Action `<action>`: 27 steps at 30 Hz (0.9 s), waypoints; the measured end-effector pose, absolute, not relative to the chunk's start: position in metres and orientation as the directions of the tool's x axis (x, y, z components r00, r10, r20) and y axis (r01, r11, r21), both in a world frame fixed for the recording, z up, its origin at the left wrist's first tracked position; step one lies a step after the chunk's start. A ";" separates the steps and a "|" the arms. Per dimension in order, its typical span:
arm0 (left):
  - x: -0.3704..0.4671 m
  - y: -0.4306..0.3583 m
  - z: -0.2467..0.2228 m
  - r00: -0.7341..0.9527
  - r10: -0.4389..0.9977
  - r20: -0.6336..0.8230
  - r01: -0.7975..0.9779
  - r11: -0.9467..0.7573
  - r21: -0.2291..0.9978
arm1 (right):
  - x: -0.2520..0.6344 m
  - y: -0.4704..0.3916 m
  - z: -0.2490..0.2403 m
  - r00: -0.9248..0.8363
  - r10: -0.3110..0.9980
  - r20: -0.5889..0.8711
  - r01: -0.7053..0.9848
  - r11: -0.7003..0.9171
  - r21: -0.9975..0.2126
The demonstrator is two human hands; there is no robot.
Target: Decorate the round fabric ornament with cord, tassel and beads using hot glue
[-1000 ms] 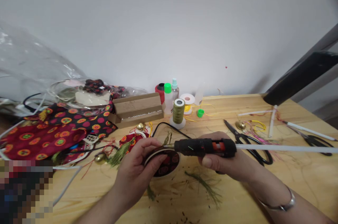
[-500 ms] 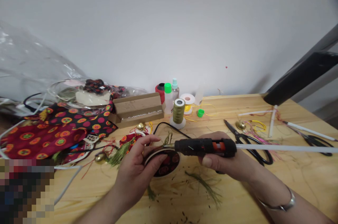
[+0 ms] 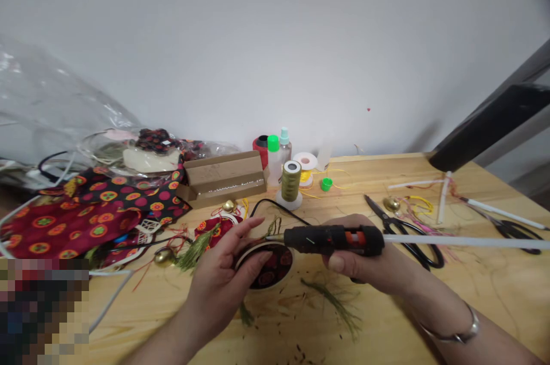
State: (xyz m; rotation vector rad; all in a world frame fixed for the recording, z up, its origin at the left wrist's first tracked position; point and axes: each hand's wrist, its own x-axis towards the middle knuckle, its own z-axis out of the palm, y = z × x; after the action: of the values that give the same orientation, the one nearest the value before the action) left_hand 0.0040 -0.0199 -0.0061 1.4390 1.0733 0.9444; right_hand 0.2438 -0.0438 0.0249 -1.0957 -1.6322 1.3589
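Right grip [image 3: 365, 269] holds glue gun [image 3: 318, 240] containing white stick [image 3: 447, 242].

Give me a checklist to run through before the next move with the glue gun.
1. Glue gun in the right hand: ok.
2. Round patterned piece held by the left hand: ok.
3. White glue stick in the gun's rear: ok, with a long length sticking out.
4. Left fingers well away from the nozzle: not ok, they look close.
5. Nozzle hot: cannot tell.
6. Table free of scraps: not ok.
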 end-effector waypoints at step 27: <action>0.012 -0.025 -0.001 0.197 0.980 0.017 0.092 -0.035 0.995 | 0.242 -0.043 0.026 -0.363 0.932 0.005 0.160 0.068 -0.985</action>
State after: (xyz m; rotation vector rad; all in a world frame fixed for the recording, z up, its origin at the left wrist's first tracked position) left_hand 0.0117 -0.0246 -0.0009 1.3844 1.1163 1.0342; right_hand 0.2424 -0.0431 0.0261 -1.1091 -1.6293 1.3618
